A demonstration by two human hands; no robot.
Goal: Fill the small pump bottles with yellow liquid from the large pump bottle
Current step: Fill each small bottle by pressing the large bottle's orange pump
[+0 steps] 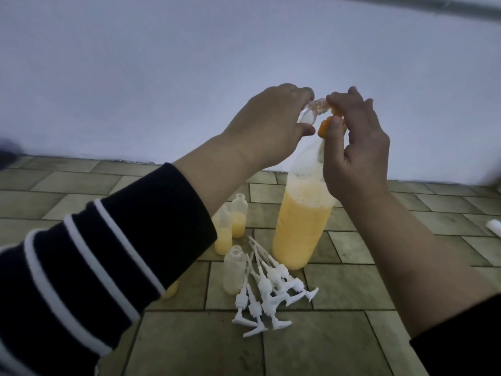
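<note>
The large bottle (299, 226) stands on the tiled floor, over half full of yellow liquid with foam on top. My right hand (355, 147) grips its orange pump head (324, 127) at the top. My left hand (268, 126) holds a small clear bottle (122, 111) tilted, its open neck right at the pump's orange spout. Three small open bottles (238, 218) (223, 234) (233, 270) stand left of the large one, each holding some yellow liquid. Another small bottle (170, 291) peeks out under my left sleeve.
A pile of several white pump tops with dip tubes (271, 289) lies on the floor in front of the bottles. A plain wall rises right behind them. A white object (494, 226) lies at the right edge.
</note>
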